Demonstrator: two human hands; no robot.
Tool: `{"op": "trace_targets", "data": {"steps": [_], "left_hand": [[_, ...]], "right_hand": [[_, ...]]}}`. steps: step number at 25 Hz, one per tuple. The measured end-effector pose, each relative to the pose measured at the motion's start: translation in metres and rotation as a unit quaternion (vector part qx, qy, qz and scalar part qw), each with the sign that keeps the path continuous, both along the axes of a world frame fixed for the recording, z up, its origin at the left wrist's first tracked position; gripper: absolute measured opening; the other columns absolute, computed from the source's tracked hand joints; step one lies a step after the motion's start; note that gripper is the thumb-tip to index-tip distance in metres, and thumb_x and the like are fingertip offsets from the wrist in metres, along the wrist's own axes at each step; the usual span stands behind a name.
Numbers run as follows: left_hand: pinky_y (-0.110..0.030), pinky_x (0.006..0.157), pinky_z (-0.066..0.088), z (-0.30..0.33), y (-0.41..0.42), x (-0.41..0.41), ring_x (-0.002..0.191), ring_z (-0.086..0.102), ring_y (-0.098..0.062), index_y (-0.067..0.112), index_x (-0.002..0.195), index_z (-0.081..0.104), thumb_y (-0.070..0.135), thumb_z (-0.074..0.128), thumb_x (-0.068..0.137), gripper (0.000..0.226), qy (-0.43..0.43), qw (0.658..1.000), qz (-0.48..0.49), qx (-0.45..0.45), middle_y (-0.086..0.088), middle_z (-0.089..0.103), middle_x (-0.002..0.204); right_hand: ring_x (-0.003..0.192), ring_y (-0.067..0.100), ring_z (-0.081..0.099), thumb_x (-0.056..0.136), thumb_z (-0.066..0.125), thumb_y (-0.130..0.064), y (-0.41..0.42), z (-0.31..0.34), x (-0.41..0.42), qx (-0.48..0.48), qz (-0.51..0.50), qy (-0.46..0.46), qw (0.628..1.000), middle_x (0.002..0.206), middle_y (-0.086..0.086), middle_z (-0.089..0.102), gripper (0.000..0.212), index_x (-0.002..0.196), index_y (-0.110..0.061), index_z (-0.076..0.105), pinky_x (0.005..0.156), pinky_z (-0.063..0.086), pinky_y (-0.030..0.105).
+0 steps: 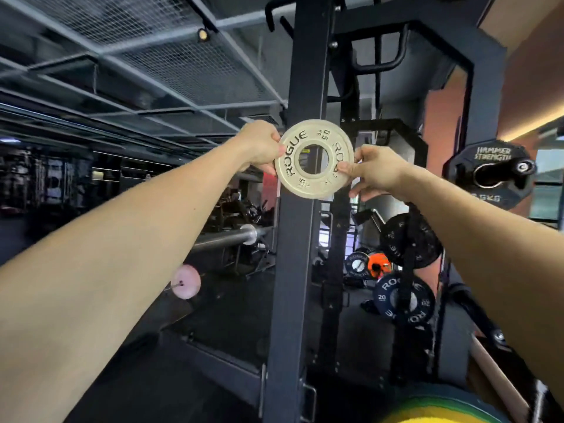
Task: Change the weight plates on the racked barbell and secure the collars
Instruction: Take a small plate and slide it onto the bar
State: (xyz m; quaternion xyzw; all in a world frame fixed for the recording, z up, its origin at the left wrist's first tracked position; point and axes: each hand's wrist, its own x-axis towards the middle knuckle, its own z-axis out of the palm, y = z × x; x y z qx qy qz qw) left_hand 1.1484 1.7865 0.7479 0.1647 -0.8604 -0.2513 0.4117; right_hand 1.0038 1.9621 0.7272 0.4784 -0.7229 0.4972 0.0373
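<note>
Head: white plate (314,158) upright, face-on.

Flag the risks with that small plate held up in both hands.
1. The small white Rogue change plate is pinched only at its rim by the left hand and right hand; it could slip and drop.
2. It is held up in front of the black rack upright, so it may knock against it.
3. The silver barbell sleeve sits lower and to the left; threading the hole could miss.
</note>
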Motion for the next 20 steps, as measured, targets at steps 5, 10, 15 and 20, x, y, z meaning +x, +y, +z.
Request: {"op": "trace_targets", "data": {"steps": [5,10,15,20], "left_hand": [[-0.030,0.062,0.061,-0.006,-0.090,0.053,0.069,0.072,-0.015,0.011,0.092,0.056,0.011,0.053,0.098,0.007,-0.005,1.000,0.016,-0.001,-0.010,0.067,0.093],[-0.026,0.058,0.061,-0.011,-0.164,0.082,0.068,0.072,-0.017,0.008,0.099,0.059,0.011,0.054,0.097,0.006,-0.009,0.999,0.024,0.021,-0.012,0.068,0.095],[-0.033,0.069,0.062,-0.018,-0.218,0.084,0.073,0.074,-0.022,0.006,0.100,0.059,0.011,0.053,0.098,0.008,-0.003,0.999,0.020,0.035,-0.014,0.069,0.101],[-0.031,0.067,0.061,-0.021,-0.270,0.070,0.075,0.074,-0.021,0.001,0.103,0.058,0.010,0.053,0.098,0.012,0.003,0.999,0.006,0.033,-0.013,0.068,0.104]], "right_hand": [[0.051,0.018,0.062,0.091,0.065,-0.029,-0.094,-0.009,0.047,0.009,0.017,0.000,1.000,0.074,0.005,0.069,0.025,0.088,-0.016,0.044,0.046,0.049,0.027],[0.049,0.016,0.062,0.091,0.065,-0.028,-0.170,-0.012,0.074,0.029,0.025,-0.014,0.999,0.075,0.005,0.071,0.025,0.089,-0.016,0.043,0.044,0.050,0.024],[0.055,0.021,0.064,0.090,0.067,-0.030,-0.224,-0.011,0.074,0.040,0.024,-0.007,0.999,0.084,0.009,0.071,0.027,0.083,-0.016,0.044,0.048,0.051,0.027],[0.058,0.024,0.063,0.090,0.067,-0.028,-0.272,-0.014,0.063,0.037,0.019,-0.008,0.999,0.090,0.012,0.071,0.028,0.080,-0.017,0.043,0.054,0.051,0.031]]}}
